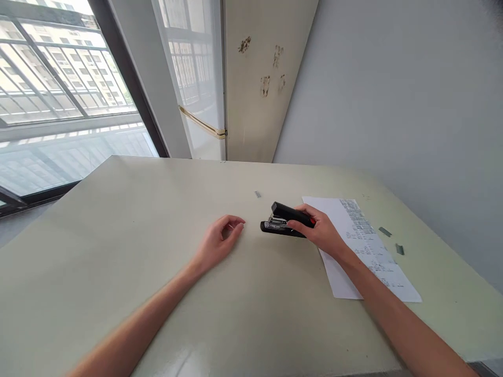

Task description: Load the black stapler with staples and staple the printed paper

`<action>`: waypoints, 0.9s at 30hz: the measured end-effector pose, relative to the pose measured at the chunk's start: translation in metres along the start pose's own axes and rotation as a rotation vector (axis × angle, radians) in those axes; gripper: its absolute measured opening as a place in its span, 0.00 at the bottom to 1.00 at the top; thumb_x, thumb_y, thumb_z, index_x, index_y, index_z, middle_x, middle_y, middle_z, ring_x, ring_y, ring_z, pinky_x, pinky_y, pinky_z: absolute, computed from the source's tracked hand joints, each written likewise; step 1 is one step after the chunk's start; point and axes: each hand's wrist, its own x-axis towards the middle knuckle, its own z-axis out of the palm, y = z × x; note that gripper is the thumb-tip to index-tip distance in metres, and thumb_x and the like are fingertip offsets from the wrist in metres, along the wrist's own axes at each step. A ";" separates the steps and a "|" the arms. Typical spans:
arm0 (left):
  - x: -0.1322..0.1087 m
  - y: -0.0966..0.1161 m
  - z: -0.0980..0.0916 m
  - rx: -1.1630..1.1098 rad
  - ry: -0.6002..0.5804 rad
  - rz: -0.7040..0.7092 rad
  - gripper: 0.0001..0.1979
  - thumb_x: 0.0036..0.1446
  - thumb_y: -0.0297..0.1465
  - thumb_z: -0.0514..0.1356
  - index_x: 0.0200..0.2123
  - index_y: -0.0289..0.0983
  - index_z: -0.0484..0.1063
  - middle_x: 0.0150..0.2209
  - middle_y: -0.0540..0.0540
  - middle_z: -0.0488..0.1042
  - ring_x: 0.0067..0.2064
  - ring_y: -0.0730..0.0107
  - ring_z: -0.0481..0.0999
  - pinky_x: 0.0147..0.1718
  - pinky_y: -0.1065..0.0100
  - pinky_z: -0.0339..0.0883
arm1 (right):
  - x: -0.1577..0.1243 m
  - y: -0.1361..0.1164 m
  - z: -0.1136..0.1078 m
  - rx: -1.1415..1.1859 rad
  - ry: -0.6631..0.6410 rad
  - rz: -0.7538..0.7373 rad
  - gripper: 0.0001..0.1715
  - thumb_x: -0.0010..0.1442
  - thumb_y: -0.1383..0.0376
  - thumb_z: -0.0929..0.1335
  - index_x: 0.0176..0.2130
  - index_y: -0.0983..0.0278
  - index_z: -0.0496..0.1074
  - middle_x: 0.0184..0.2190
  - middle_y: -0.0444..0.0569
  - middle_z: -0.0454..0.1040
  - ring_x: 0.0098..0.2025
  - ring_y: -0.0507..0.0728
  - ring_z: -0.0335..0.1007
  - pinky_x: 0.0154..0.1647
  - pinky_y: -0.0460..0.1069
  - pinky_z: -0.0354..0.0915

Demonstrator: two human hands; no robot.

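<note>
My right hand (320, 230) grips a black stapler (288, 213) around its rear end, thumb on the near side. The stapler's front points left, and a gap with metal parts shows between its upper arm and base. To the left of it, my left hand (220, 241) rests on the table with curled fingers, thumb and fingertips brought together. Whatever those fingertips hold, if anything, is too small to make out. Partly under my right hand and forearm lies white paper (334, 269) with printed text.
The pale table (129, 235) fills the lower view. A small grey strip (257, 194) lies beyond the stapler; two more, a dark strip (385, 231) and a shorter piece (400, 250), lie right of the paper. A fridge (255, 115), a wall and a window stand behind.
</note>
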 end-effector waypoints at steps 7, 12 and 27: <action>0.001 -0.005 0.003 0.020 0.012 0.003 0.16 0.70 0.45 0.58 0.47 0.41 0.77 0.46 0.44 0.81 0.42 0.63 0.78 0.42 0.63 0.71 | 0.001 0.003 0.033 -0.057 -0.085 -0.128 0.21 0.59 0.44 0.76 0.43 0.56 0.78 0.35 0.45 0.79 0.36 0.59 0.73 0.36 0.52 0.69; 0.004 -0.008 0.003 -0.047 0.046 -0.041 0.17 0.72 0.46 0.57 0.50 0.40 0.76 0.47 0.45 0.81 0.46 0.62 0.79 0.45 0.63 0.71 | -0.003 0.009 0.037 -0.082 -0.099 -0.108 0.20 0.60 0.46 0.76 0.42 0.56 0.77 0.35 0.44 0.80 0.34 0.58 0.73 0.35 0.52 0.68; 0.009 -0.004 -0.003 -0.211 0.199 -0.171 0.17 0.69 0.47 0.59 0.45 0.39 0.76 0.46 0.44 0.80 0.51 0.61 0.78 0.52 0.64 0.70 | -0.001 0.022 0.034 0.180 -0.052 0.020 0.18 0.77 0.53 0.59 0.52 0.56 0.72 0.53 0.50 0.80 0.54 0.60 0.78 0.57 0.58 0.71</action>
